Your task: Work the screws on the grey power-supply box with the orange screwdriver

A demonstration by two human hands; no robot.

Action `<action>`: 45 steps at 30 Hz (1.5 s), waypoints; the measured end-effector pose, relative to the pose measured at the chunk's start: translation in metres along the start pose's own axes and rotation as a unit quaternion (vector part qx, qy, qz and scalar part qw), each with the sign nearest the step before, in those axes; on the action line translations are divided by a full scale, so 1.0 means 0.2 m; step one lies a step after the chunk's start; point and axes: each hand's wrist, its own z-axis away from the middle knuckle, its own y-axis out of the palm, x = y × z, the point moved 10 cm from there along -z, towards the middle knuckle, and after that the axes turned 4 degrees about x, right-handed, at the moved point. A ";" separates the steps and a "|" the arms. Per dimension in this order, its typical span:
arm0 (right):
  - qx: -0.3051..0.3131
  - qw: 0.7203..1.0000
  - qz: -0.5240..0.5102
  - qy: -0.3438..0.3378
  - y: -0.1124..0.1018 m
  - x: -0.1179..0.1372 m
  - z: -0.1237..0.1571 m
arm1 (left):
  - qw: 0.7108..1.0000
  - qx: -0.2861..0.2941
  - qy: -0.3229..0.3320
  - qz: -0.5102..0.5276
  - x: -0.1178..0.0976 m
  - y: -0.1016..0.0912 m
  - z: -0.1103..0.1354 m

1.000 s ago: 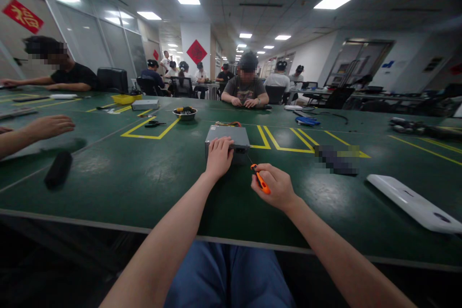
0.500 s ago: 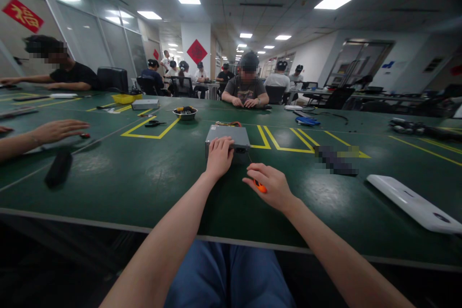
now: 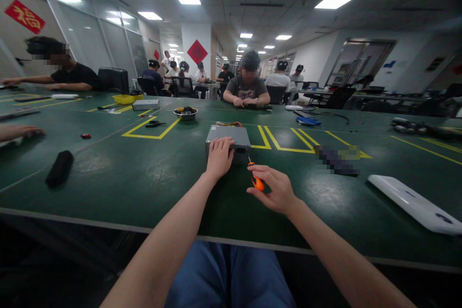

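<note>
A grey metal computer power supply [image 3: 236, 135] lies on the green table in front of me, wires showing at its far side and a power socket on its near face. My left hand [image 3: 219, 156] grips it over the top and near edge at the left. In my right hand [image 3: 276, 187] is a screwdriver [image 3: 257, 182] with an orange and black handle, held between thumb and fingers. Its thin shaft points up to the near right corner of the power supply. Whether the tip sits in a screw is too small to tell.
A metal bowl [image 3: 185, 114] of tools stands beyond, left of the power supply. On the left lies a black block-shaped object [image 3: 59, 168]; another person's hand [image 3: 21, 132] rests farther left. A white device [image 3: 415, 204] lies at right. Across the table sits a person [image 3: 247, 87].
My right fingers have shifted and loosened around the screwdriver, so more of its handle shows. The other person's hand at left has drawn back leftward. My left hand stays put.
</note>
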 end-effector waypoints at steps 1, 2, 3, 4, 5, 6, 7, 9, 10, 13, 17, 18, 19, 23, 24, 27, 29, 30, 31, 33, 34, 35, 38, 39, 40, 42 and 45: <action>-0.001 1.000 -0.005 0.004 0.00 0.00 0.00 | 1.000 0.000 -0.001 0.000 0.00 0.00 0.00; 0.003 1.000 -0.009 0.008 0.01 -0.01 0.00 | 1.000 -0.001 -0.001 0.000 0.00 0.00 0.00; 0.012 1.000 -0.010 0.009 0.02 -0.01 0.00 | 1.000 -0.001 -0.001 0.000 0.00 0.00 0.00; 0.026 1.000 -0.010 0.008 0.03 0.00 0.01 | 1.000 -0.001 0.000 0.000 0.00 0.00 0.00; 0.042 0.999 -0.007 0.004 0.04 0.00 0.01 | 1.000 0.000 0.001 0.000 0.00 0.00 0.00; 0.059 0.998 -0.003 -0.003 0.06 0.01 0.01 | 1.000 0.000 0.001 0.001 0.00 0.00 0.00; 0.074 0.997 0.004 -0.011 0.07 0.02 0.01 | 1.000 0.000 0.002 0.001 0.00 0.00 0.00; 0.092 0.995 0.025 -0.027 0.09 0.04 0.01 | 1.000 -0.001 0.002 0.001 0.00 0.00 0.00; 0.090 0.995 0.034 -0.033 0.09 0.04 0.01 | 1.000 -0.002 0.003 0.002 0.00 0.00 0.00; 0.044 0.998 0.040 -0.037 0.05 0.05 0.01 | 1.000 -0.002 0.003 0.002 0.00 0.00 0.00; 0.009 0.999 0.027 -0.019 0.03 0.03 0.01 | 1.000 -0.001 0.000 0.004 0.00 0.00 0.00; 0.017 0.999 0.029 -0.018 0.03 0.04 0.01 | 1.000 -0.001 0.001 0.004 0.00 0.00 0.00; 0.030 0.999 0.035 -0.017 0.04 0.04 0.01 | 1.000 -0.002 0.002 0.004 0.00 0.00 0.00; 0.089 0.994 0.053 -0.024 0.09 0.04 0.01 | 1.000 0.000 0.002 0.002 0.00 0.00 0.00; 0.093 0.994 0.049 -0.025 0.09 0.04 0.02 | 1.000 0.001 0.001 0.000 0.00 0.00 0.00; 0.067 0.996 0.040 -0.034 0.07 0.04 0.02 | 1.000 0.001 0.002 -0.004 0.00 0.00 0.00; 0.029 0.998 0.036 -0.038 0.04 0.04 0.02 | 1.000 -0.001 0.003 -0.004 0.00 0.00 0.00; 0.012 0.999 0.033 -0.035 0.03 0.03 0.03 | 1.000 -0.003 0.003 -0.004 0.00 0.00 0.00; 0.000 0.999 0.030 -0.030 0.02 0.03 0.03 | 1.000 -0.004 0.003 -0.003 0.00 0.00 0.00; -0.005 0.999 0.029 -0.020 0.02 0.02 0.03 | 1.000 -0.006 0.003 -0.001 0.00 0.00 0.00; 0.003 0.999 0.034 -0.019 0.02 0.02 0.03 | 1.000 -0.008 0.003 -0.001 0.00 0.00 0.00; 0.015 0.999 0.043 -0.021 0.03 0.02 0.02 | 1.000 -0.008 0.004 0.000 0.00 0.00 0.00; 0.064 0.995 0.065 -0.032 0.07 0.04 0.02 | 1.000 -0.010 0.007 0.001 0.00 0.00 0.00; 0.076 0.994 0.064 -0.033 0.08 0.04 0.02 | 1.000 -0.010 0.007 0.001 0.00 0.00 0.00; 0.082 0.994 0.060 -0.033 0.09 0.05 0.02 | 1.000 -0.009 0.007 0.001 0.00 0.00 0.00; 0.074 0.995 0.053 -0.035 0.08 0.04 0.02 | 1.000 -0.009 0.006 0.000 0.00 0.00 0.00; 0.019 0.998 0.060 -0.028 0.04 0.02 0.02 | 1.000 -0.010 0.007 -0.001 0.00 0.00 0.00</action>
